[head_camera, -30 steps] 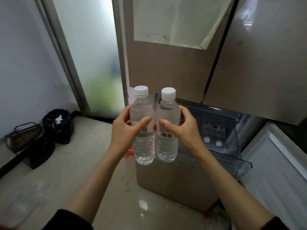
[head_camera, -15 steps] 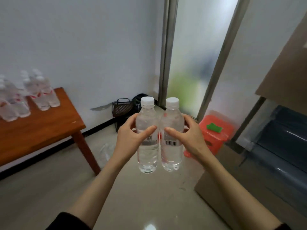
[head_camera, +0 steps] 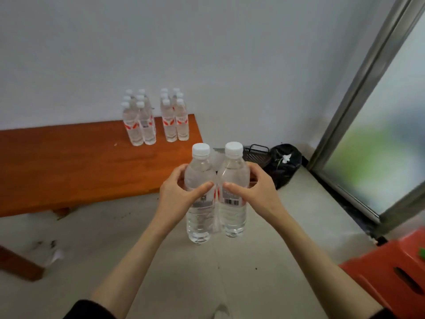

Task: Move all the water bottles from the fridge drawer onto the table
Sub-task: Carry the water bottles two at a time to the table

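My left hand (head_camera: 178,199) grips a clear water bottle (head_camera: 199,217) with a white cap, held upright. My right hand (head_camera: 254,194) grips a second water bottle (head_camera: 233,215) with a barcode label, touching the first side by side. Both bottles hang in the air over the floor, just off the right end of the wooden table (head_camera: 76,166). At the table's far right corner by the wall stand several water bottles in two clusters, one on the left (head_camera: 139,120) and one on the right (head_camera: 174,118). The fridge drawer is out of view.
A black wire basket (head_camera: 257,153) and a black bag (head_camera: 284,164) lie on the floor by the wall corner. A sliding glass door frame (head_camera: 358,93) runs along the right. A red plastic stool (head_camera: 388,275) stands at lower right. A scrap of paper (head_camera: 55,256) lies under the table.
The view has swung left from the fridge to the table. Both hands keep the same hold on the two bottles, which are now close to the table's right end.
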`<state>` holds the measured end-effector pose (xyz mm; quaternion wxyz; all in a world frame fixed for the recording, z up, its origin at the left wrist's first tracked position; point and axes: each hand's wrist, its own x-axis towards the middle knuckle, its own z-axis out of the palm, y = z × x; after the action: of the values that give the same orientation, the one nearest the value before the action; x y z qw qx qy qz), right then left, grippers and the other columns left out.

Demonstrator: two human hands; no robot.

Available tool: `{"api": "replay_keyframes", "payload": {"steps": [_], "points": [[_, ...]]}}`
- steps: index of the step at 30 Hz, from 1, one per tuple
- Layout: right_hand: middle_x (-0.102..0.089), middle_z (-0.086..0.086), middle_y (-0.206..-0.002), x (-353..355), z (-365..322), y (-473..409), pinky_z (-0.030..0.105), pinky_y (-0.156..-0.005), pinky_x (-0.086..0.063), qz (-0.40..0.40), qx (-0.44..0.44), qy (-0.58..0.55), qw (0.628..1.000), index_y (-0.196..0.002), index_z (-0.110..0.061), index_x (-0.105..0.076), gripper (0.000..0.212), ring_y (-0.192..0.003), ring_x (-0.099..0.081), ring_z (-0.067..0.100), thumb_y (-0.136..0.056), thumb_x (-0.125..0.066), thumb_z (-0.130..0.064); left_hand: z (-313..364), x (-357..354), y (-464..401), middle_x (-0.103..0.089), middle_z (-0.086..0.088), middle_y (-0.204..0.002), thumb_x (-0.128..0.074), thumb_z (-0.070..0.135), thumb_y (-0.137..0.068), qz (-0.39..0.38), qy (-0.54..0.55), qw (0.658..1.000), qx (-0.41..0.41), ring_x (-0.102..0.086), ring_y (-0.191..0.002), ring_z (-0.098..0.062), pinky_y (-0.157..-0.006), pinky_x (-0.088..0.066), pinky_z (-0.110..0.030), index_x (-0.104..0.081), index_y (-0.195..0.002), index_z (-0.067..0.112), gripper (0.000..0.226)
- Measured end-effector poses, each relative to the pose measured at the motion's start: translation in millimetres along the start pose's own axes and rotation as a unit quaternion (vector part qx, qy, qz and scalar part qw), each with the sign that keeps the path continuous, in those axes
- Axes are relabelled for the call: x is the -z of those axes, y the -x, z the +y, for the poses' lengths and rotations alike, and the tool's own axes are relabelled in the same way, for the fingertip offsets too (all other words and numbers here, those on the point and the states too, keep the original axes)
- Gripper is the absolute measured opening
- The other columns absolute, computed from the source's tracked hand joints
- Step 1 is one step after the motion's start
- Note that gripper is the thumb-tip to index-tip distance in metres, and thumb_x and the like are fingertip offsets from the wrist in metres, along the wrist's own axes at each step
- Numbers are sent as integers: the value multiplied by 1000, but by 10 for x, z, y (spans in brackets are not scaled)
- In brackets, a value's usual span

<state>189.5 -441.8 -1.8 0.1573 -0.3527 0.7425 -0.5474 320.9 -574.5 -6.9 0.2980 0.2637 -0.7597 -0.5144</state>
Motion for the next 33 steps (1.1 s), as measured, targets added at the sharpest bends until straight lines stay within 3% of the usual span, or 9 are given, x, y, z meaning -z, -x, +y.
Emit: {"api": "replay_keyframes", "payload": {"steps": [3,6,10,17,19,23,29,33], "points": [[-63,-6,-108,-229,58,-544,25,-84,-51,-38,0,0,999,-116,-22,-55,56,-99,-60,8,-67,-80,-32,-196,154,-424,-57,18,-104,-78,32,-68,38,-19,999,26,-55,-96,0,-76,-43,-11,-51,-115,27,54],[-61,-7,-112,-412,134,-1123,25,-88,-49,-77,6,15,997,-120,-23,-53,62,-102,-58,7,-66,-81,-35,-349,270,-912,-52,26,-99,-78,30,-69,48,-41,997,38,-52,-92,6,-73,-40,-9,-48,-111,32,52],[-55,-15,-103,-604,245,-1890,12,-77,-41,-136,17,62,989,-111,-31,-48,55,-95,-53,2,-67,-80,-32,-554,365,-1578,-52,18,-111,-79,31,-67,62,-63,994,66,-51,-102,-3,-86,-42,-19,-47,-119,29,61],[-59,-7,-114,-992,476,-3000,30,-93,-44,-187,-3,117,975,-117,-25,-52,60,-104,-54,10,-65,-81,-37,-1008,503,-2531,-50,3,-135,-78,35,-68,89,-80,982,145,-49,-119,-13,-95,-43,-31,-41,-132,22,75],[-59,-8,-112,-1095,569,-3279,28,-91,-45,-192,-18,114,975,-117,-24,-52,59,-103,-54,9,-66,-81,-34,-1153,533,-2798,-48,0,-137,-77,35,-69,92,-84,979,161,-47,-123,-16,-96,-42,-32,-40,-133,21,76],[-58,-6,-117,-1320,837,-3784,25,-88,-42,-193,-43,121,973,-120,-23,-52,62,-105,-53,9,-66,-81,-32,-1477,581,-3312,-45,-1,-139,-78,34,-69,67,-85,978,178,-45,-125,-17,-94,-38,-28,-38,-134,20,78],[-55,-6,-120,-1702,1336,-4402,44,-95,-50,-184,-105,141,967,-119,-38,-49,77,-108,-57,13,-50,-74,-61,-1969,664,-4006,-46,-2,-140,-79,36,-67,19,-87,976,198,-47,-125,-19,-100,-40,-37,-35,-136,20,83],[-57,-8,-122,-1839,1374,-4701,45,-96,-49,-182,-123,138,966,-121,-38,-48,75,-110,-57,13,-54,-76,-56,-2135,665,-4344,-46,-1,-140,-78,33,-68,-15,-104,976,189,-47,-125,-18,-96,-36,-28,-36,-136,17,82]]}}
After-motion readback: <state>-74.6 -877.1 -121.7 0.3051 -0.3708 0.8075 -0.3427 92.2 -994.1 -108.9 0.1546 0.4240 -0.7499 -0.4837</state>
